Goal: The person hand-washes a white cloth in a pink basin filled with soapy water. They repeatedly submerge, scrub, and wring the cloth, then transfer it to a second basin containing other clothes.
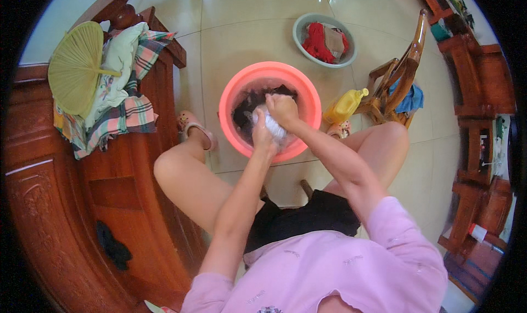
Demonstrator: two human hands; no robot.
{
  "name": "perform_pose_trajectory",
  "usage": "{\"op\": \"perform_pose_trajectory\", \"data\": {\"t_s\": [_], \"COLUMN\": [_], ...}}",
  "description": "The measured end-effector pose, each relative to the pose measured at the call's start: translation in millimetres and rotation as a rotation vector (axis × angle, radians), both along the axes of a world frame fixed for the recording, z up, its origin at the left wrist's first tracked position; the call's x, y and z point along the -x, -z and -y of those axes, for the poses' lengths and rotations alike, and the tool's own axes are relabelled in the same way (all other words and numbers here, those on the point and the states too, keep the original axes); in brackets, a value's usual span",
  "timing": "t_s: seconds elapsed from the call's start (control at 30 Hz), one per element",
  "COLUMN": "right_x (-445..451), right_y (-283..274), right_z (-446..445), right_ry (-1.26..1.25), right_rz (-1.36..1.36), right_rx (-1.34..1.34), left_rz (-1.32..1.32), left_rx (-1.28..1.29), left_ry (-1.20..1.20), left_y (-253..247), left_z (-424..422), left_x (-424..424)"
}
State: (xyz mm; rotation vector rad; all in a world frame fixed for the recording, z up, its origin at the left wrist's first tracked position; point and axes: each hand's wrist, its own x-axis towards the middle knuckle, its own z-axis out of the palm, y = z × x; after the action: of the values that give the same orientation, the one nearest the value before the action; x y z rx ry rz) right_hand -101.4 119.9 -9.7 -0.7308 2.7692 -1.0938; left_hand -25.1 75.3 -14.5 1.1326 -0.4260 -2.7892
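A pink plastic basin (227,107) stands on the floor between my knees. Dark wet cloth (245,114) lies in it, with some suds around. My left hand (262,134) grips a bunched white cloth (275,125) that looks ribbed or striped. Closed into a fist, my right hand (283,109) is at the upper end of the same cloth, above the basin. What its fingers enclose is mostly hidden, and the water level is hard to make out.
A yellow plastic bottle (345,105) stands right of the basin, near a wooden chair (397,82) with blue cloth (407,96). Beyond is a grey basin (297,41) holding red and beige fabric (325,43). A wooden bench (119,189) at left carries a palm-leaf fan (78,70) and plaid cloth (131,113).
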Motion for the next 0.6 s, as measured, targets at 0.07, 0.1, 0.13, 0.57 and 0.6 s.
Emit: {"op": "perform_pose_trajectory", "data": {"t_s": [0.07,0.1,0.13,0.57,0.6], "right_x": [-6.9,-16.3,-28.2,-34.9,-11.0], "right_y": [-2.6,-8.3,-17.3,-8.8,-1.3], "right_z": [2.6,7.3,15.4,16.1,8.1], "right_ry": [-0.052,-0.132,-0.208,-0.084,0.047], "right_rz": [-0.108,-0.152,-0.198,-0.099,-0.032], "right_rx": [-0.001,0.001,0.017,0.053,-0.067], "left_rz": [0.045,-0.074,-0.183,0.067,-0.016], "left_rx": [0.012,0.294,0.589,0.004,0.079], "left_ry": [-0.005,0.143,0.299,0.000,0.084], "left_y": [-6.0,17.4,64.4,-19.5,-8.9], "left_z": [15.5,31.1,51.1,20.7,18.4], "left_x": [0.1,-13.9,-34.8,-8.4,-2.5]}}
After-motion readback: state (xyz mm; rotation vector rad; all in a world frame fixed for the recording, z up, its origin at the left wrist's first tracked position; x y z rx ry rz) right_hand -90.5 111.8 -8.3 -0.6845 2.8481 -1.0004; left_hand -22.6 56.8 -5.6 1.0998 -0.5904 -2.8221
